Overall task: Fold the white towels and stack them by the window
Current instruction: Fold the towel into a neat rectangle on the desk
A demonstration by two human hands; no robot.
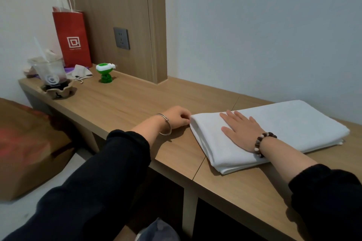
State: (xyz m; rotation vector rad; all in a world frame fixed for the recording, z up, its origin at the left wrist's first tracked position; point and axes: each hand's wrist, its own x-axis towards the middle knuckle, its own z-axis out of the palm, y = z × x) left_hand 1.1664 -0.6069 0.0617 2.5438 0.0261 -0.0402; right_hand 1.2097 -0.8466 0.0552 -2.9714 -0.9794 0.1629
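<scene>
Head view: the folded towel lies on the tabletop, long axis roughly 9 to 3 o'clock. The right hand presses flat on its 9 o'clock half, fingers straight. The left hand curls against that end's far corner; I cannot tell whether it pinches cloth.

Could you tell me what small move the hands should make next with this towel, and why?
Probably the left hand should grip the left edge of the white towel and fold it over to the right. The towel lies as a long flat rectangle on the wooden desk, the left hand sits curled at that edge, and the right hand presses flat on it.
</scene>
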